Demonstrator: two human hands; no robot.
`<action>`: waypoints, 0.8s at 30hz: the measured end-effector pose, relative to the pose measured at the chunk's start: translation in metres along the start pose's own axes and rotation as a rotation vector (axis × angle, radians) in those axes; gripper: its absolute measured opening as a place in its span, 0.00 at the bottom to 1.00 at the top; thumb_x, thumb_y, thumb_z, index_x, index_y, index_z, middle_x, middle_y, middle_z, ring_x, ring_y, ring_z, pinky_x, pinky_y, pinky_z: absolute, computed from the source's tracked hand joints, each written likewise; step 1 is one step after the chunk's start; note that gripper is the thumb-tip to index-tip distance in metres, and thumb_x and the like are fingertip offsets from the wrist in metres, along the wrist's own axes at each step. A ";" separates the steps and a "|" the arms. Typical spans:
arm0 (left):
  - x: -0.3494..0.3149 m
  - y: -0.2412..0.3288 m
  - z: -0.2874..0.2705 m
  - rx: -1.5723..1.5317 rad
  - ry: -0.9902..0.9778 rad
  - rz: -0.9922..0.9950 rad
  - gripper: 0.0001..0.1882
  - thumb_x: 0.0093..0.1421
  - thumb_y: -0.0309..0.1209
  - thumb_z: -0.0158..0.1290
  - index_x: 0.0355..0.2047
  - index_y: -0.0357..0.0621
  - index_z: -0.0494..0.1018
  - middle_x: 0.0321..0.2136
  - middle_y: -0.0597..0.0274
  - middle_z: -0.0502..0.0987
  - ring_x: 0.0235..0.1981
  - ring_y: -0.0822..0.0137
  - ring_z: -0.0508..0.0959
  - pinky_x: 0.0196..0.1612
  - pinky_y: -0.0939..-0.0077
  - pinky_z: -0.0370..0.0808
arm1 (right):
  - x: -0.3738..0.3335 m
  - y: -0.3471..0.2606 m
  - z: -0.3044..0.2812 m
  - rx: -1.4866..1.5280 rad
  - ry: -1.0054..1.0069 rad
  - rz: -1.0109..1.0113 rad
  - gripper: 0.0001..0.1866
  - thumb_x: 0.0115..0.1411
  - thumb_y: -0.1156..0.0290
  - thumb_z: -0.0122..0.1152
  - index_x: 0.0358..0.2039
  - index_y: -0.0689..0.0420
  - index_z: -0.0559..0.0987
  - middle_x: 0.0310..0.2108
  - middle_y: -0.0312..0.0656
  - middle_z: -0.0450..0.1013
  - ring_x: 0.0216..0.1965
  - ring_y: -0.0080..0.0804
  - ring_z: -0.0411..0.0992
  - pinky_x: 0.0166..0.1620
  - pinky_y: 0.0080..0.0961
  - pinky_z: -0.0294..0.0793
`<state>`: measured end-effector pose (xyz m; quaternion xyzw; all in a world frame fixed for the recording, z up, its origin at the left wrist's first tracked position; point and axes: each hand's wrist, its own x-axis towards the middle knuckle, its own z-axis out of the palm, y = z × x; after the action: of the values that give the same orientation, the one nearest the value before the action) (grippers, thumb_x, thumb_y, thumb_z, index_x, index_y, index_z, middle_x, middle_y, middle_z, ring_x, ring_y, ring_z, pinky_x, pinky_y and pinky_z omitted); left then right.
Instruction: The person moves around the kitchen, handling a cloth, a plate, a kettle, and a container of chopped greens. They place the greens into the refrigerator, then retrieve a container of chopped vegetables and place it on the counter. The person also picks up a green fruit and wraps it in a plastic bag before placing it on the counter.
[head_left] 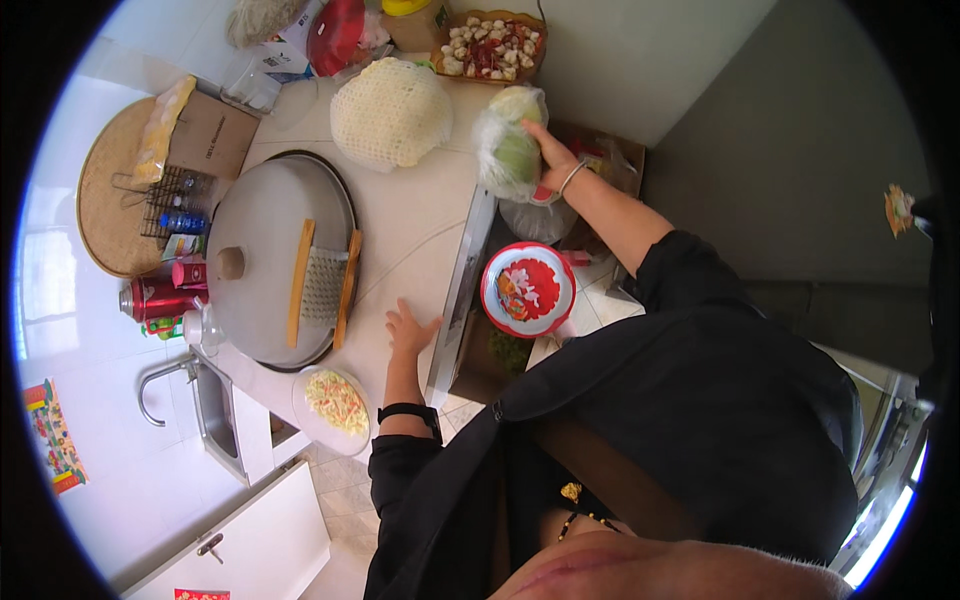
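Note:
My right hand (552,152) reaches out and grips a green cabbage wrapped in a clear plastic bag (508,148) at the far edge of the white counter (420,215). My left hand (409,330), with a black band on the wrist, rests flat and empty on the counter, fingers spread. It lies just right of a large round metal lid (262,250), across which sits a wooden-framed grater (322,285). A small bowl of shredded yellow and white food (336,402) stands by my left wrist.
A red and white patterned bowl (528,288) sits below the counter edge. A white netted mound (390,112) and a basket of mixed pale and red food (492,45) stand at the back. At left are a woven tray (105,215), a red flask (155,298) and a tap (158,385).

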<state>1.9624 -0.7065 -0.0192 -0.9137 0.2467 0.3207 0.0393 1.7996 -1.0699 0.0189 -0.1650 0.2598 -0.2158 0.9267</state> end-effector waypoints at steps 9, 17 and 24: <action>0.014 0.017 0.015 0.430 0.006 -0.013 0.48 0.51 0.35 0.54 0.62 0.31 0.37 0.59 0.21 0.40 0.58 0.24 0.48 0.51 0.49 0.67 | 0.141 -0.096 0.029 -0.182 0.171 -0.184 0.30 0.49 0.53 0.65 0.50 0.53 0.69 0.47 0.40 0.70 0.47 0.34 0.70 0.51 0.34 0.69; 0.024 0.010 0.037 0.479 0.143 -0.041 0.55 0.45 0.38 0.61 0.62 0.28 0.35 0.58 0.19 0.40 0.58 0.25 0.49 0.52 0.49 0.66 | 0.170 -0.097 0.038 -0.203 0.101 -0.184 0.28 0.50 0.53 0.64 0.48 0.54 0.70 0.45 0.40 0.71 0.45 0.34 0.70 0.48 0.34 0.71; 0.022 0.013 0.030 0.491 0.038 -0.029 0.43 0.53 0.33 0.50 0.62 0.30 0.40 0.58 0.19 0.41 0.57 0.23 0.50 0.48 0.48 0.69 | 0.123 -0.032 0.003 -0.270 0.097 -0.098 0.27 0.49 0.56 0.65 0.46 0.57 0.71 0.43 0.41 0.71 0.43 0.32 0.71 0.47 0.31 0.72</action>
<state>1.9536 -0.7199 -0.0553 -0.8861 0.3047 0.2332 0.2601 1.8865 -1.1563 -0.0163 -0.2899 0.3225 -0.2316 0.8708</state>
